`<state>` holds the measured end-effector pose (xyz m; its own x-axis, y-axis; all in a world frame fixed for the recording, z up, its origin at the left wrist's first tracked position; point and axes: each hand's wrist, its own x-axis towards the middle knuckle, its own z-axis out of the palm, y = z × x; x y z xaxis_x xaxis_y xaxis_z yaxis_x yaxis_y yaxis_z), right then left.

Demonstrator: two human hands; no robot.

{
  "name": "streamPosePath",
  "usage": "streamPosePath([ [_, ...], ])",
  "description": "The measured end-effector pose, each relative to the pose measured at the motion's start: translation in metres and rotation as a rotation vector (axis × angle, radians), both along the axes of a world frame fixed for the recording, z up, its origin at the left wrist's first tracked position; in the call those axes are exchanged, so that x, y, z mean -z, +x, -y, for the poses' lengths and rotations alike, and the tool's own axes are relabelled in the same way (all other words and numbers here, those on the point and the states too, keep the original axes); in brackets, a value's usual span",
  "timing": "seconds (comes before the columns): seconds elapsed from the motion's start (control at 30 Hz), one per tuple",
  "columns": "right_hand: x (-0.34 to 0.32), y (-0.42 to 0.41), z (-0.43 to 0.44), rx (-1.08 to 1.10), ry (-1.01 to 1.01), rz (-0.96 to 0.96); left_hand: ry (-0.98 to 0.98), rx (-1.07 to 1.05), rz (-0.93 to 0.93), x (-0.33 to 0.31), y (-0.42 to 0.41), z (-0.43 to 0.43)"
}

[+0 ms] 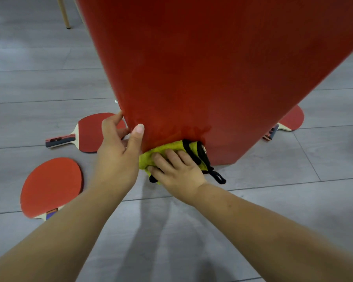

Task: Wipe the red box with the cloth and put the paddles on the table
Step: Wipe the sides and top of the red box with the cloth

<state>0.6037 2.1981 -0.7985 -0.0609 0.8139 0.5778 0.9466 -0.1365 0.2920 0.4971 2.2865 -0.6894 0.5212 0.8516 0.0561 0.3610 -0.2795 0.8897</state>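
A tall red box stands on the grey floor and fills the upper middle of the view. My left hand grips its lower left corner, thumb on the front face. My right hand presses a yellow cloth with black trim against the bottom of the box's front face. Three red paddles lie on the floor: one left of the box, partly behind my left hand, one nearer on the left, and one to the right, mostly hidden by the box.
A wooden chair leg stands at the top left. Grey plank floor surrounds the box. No table is in view.
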Motion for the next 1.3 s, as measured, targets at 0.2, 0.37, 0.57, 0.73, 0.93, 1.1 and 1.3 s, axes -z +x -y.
streamPosePath([
  [0.2,0.0,0.027,0.03,0.052,-0.027,-0.003,-0.051,-0.063,-0.036,0.005,0.007,0.003],
  [0.37,-0.007,0.054,0.063,0.111,0.035,-0.001,-0.047,-0.086,-0.075,0.009,0.012,0.01],
  [0.57,-0.006,0.085,0.101,0.293,0.137,-0.06,-0.049,-0.129,-0.09,0.018,0.02,0.014],
  [0.73,0.0,0.084,0.118,0.478,0.173,-0.446,-0.028,-0.147,-0.11,0.017,0.022,0.018],
  [0.93,0.003,0.068,0.109,0.536,0.286,-0.932,-0.056,-0.12,-0.103,0.016,0.016,0.014],
  [1.1,0.01,0.057,0.097,0.629,0.465,-1.274,-0.093,-0.071,-0.125,0.01,0.009,0.007],
  [1.3,0.012,0.037,0.077,0.682,0.545,-1.578,-0.104,-0.011,-0.139,0.005,0.003,0.0],
])
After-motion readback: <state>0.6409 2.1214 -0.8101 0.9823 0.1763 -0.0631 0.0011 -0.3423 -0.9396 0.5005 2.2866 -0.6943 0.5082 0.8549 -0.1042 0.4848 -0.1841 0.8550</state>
